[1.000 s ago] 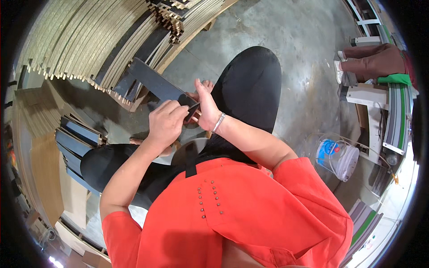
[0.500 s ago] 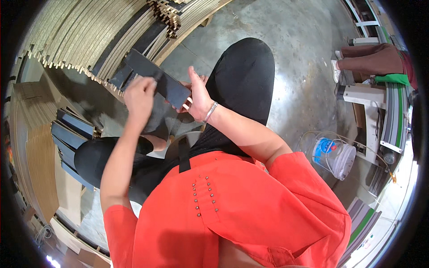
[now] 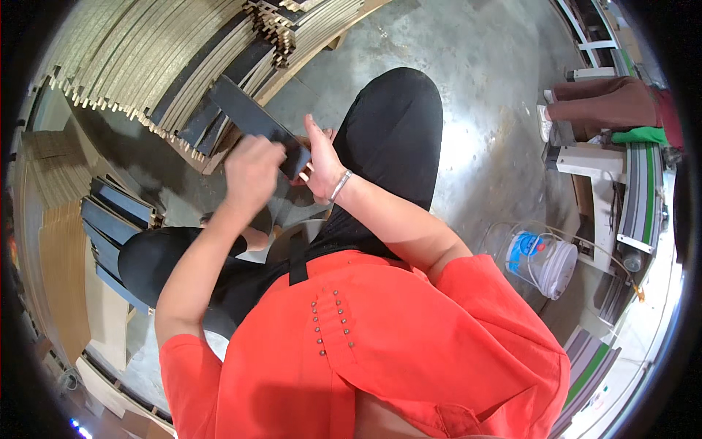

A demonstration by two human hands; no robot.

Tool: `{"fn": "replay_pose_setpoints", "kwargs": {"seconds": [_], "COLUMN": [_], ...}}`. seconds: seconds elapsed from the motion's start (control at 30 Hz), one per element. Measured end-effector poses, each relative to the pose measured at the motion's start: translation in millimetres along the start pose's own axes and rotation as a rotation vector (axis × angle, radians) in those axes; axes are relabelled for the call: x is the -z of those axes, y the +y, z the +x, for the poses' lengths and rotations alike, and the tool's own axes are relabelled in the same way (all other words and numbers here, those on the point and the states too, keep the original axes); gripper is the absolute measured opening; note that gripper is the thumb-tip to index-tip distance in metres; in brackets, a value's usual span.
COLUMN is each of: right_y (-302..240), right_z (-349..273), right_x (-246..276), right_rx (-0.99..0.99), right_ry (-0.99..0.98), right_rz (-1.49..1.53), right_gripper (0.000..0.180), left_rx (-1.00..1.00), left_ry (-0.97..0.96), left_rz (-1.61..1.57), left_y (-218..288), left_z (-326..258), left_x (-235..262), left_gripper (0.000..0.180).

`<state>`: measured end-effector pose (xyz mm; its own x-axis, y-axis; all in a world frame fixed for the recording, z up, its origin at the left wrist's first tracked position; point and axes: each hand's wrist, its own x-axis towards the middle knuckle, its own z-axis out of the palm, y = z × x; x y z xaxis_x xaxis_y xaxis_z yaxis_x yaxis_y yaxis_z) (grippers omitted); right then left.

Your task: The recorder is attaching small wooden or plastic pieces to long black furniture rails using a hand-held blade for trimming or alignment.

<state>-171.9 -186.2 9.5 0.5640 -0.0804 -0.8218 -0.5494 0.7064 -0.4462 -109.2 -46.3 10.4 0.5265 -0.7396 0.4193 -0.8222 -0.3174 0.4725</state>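
1. Leftmost, a stack of curved brown sheets [image 3: 64, 282] is seen at the left edge of the frame.
2. Just right of it, dark-faced boards [image 3: 117, 201] are piled beside the wearer's bent knee.
3. Across the upper left, a large stack of boards [image 3: 139, 62] is lined with pale pegs along its lower edge.
4. Left of centre, the left hand [image 3: 252, 172] is held with its fingers curled in, overlapping the dark panel's edge in the view; whether anything is gripped by it, or the panel is touched, cannot be told.
5. The dark panel [image 3: 252, 115] is held aslant in the upper middle of the frame, its far end overlapping the stack in the view.
6. At centre, the panel's near end is grasped by the right hand [image 3: 322, 170], whose thumb is raised; light dowels [image 3: 304, 176] are seen at that end.
7. Right of centre, a clear bucket [image 3: 540, 265] is set on the floor.
8. At upper right, another person's brown-trousered legs [image 3: 603, 102] are seen.
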Motion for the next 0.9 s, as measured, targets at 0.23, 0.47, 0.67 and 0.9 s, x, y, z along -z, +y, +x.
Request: {"fn": "replay_pose_setpoints", "kwargs": {"seconds": [0.23,0.47,0.67,0.9], "right_y": [6.6,12.3,11.7,19.3], "right_z": [-2.7,-6.4,-30.9,-8.5], "right_x": [13.1,13.6,-7.0,-52.0], "right_rx": [0.054,-0.148,-0.099,0.087], "right_ry": [-0.187,-0.238,-0.264,-0.504], "right_rz": [-0.07,-0.087,-0.135,-0.507], "right_gripper": [0.048,0.052,0.047,0.03], "left_rx": [0.277,0.134,0.659,0.191], "left_ry": [0.086,0.09,0.109,0.687], "left_rz": [-0.248,0.139,0.364,-0.061], "left_y": [13.7,-19.4,-104.2,-7.0], "left_z": [-31.2,-13.1,-31.2,-3.6], "left_x": [35.9,9.5,37.5,121.8], "left_gripper": [0.009,0.004,0.007,0.012]}}
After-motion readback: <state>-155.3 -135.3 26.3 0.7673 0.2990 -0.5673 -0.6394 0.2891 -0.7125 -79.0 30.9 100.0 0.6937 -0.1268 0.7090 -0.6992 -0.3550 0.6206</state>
